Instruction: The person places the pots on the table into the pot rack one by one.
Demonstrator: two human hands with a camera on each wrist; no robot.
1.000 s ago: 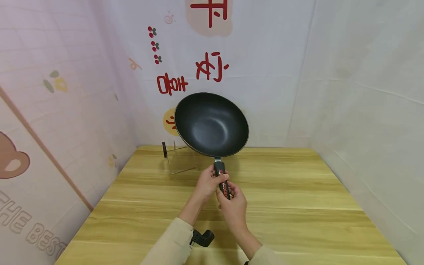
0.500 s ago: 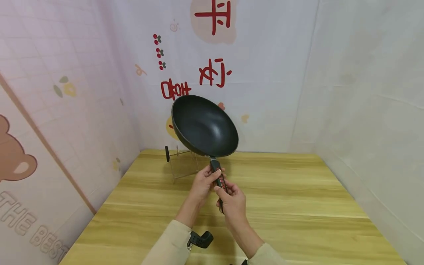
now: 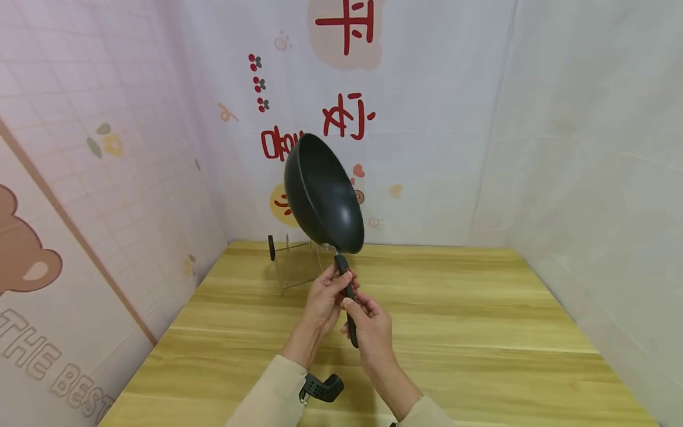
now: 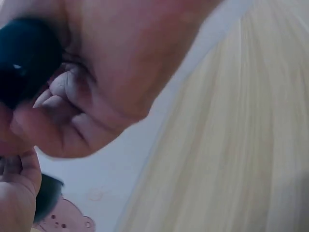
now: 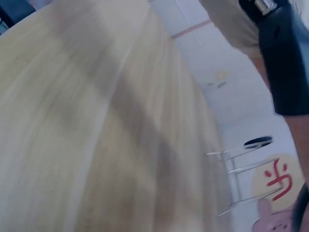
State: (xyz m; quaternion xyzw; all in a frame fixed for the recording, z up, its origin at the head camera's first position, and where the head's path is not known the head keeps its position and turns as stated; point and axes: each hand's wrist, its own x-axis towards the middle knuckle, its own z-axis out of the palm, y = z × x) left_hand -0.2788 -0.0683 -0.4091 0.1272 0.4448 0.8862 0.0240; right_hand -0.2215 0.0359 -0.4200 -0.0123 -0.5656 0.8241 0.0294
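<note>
A deep black wok [image 3: 341, 207] is held up above the table in the head view, tilted, with its hollow facing right. Its dark handle [image 3: 351, 332] points down toward me. Near the wok, my left hand [image 3: 320, 302] grips the handle's upper part with the thumb across it. Lower down, my right hand [image 3: 376, 332] pinches the handle between thumb and fingers. The handle's end [image 4: 26, 58] shows large and blurred in the left wrist view. Only a dark edge of the wok [image 5: 300, 208] appears in the right wrist view.
On the wooden table [image 3: 453, 308], behind the hands at left, stands a thin wire rack [image 3: 299, 267] with a black end piece. Patterned cloth walls [image 3: 427, 118] enclose the back and sides. A black wrist device [image 3: 324, 388] hangs at my left cuff.
The wok has turned about its handle, from facing me to facing right, and its outer left side now shows. Both hands still hold the handle; the right hand has moved slightly lower.
</note>
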